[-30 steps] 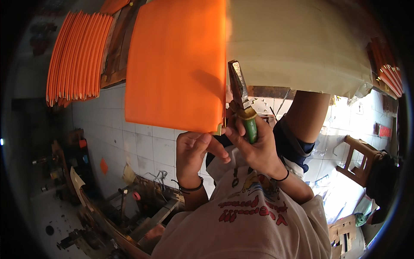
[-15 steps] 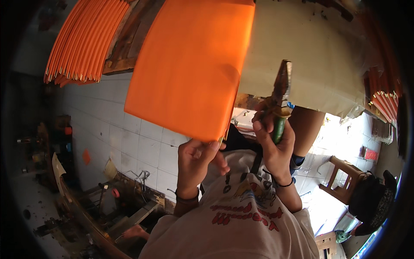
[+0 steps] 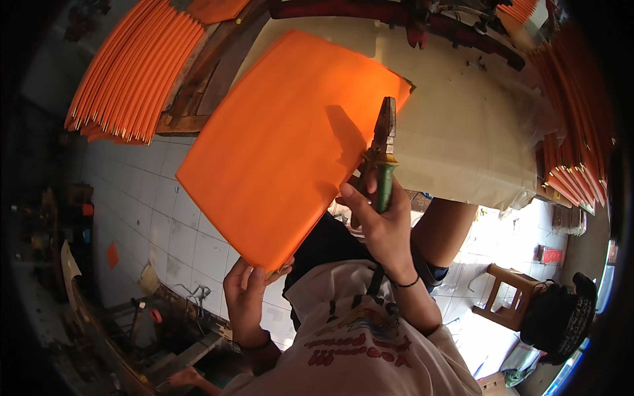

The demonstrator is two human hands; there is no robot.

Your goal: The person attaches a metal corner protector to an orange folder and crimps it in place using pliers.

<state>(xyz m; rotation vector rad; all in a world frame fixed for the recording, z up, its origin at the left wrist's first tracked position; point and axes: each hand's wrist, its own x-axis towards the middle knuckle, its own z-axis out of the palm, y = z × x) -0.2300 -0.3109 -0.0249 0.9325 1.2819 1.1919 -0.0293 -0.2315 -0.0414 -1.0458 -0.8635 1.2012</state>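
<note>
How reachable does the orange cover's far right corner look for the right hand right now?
Probably yes: the right hand is beside the orange cover, and nothing visible blocks its way to the far right corner, though the green-handled pliers it holds may hamper its grip.

wide fisheye view from the person's head, downward, close above left hand (image 3: 246, 294) and right hand (image 3: 388, 232)

A flat orange folder (image 3: 284, 145) overhangs the pale table (image 3: 462, 152) at a slant, green-handled pliers (image 3: 383, 158) upright by its right side.
</note>
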